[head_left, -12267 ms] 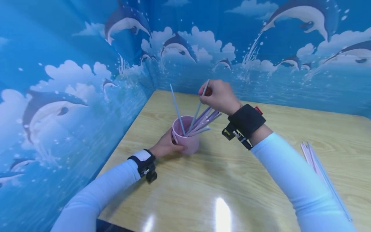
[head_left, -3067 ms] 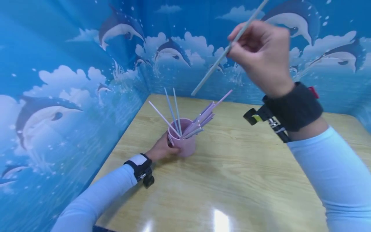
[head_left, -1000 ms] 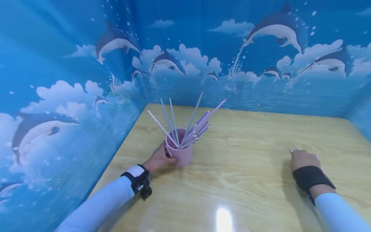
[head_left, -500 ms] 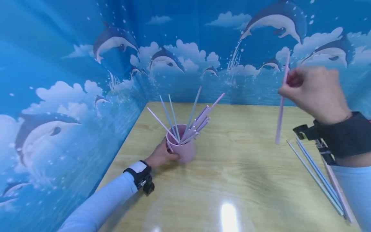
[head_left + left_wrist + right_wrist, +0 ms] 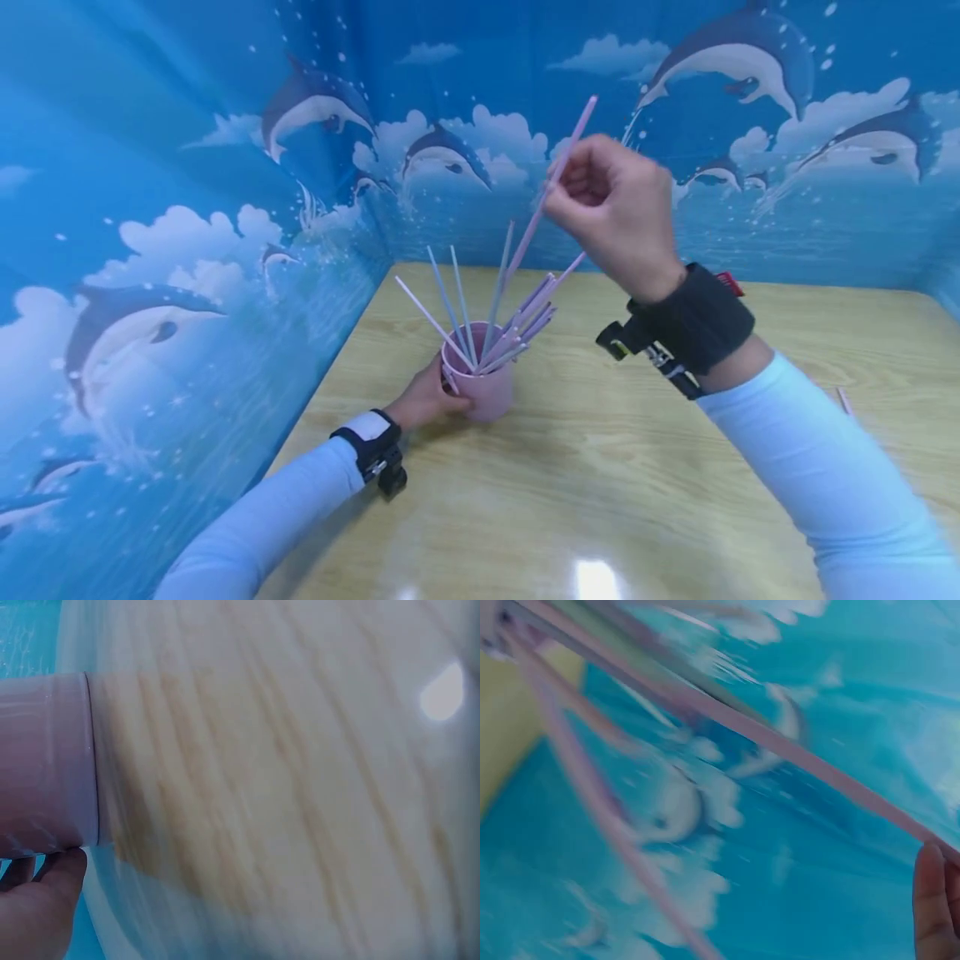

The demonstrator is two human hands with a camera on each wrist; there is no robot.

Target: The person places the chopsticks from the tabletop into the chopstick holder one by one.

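A pink cup (image 5: 491,398) stands on the table in the head view, and my left hand (image 5: 429,396) grips its left side with the thumb round the front. In the left wrist view the cup (image 5: 45,765) shows beside my thumb. Several pink, purple, blue and pale green straws (image 5: 534,304) lean outward from the cup. Above and right of it, my right hand (image 5: 622,208) pinches a slanted pink straw (image 5: 534,218) between thumb and fingers. That straw's lower end appears just above the cup, near a pale green straw (image 5: 500,283). The right wrist view is blurred.
The wood-grain table (image 5: 600,483) carries a loose pink straw (image 5: 844,402) at the right, mostly hidden behind my right forearm. Blue curtain walls (image 5: 187,350) printed with dolphins border the table at the left and back.
My right hand has brought the pink straw leftward from the table's right side to above the cup. Over the longer span, more straws have come to stand in the cup. My left hand stays put.
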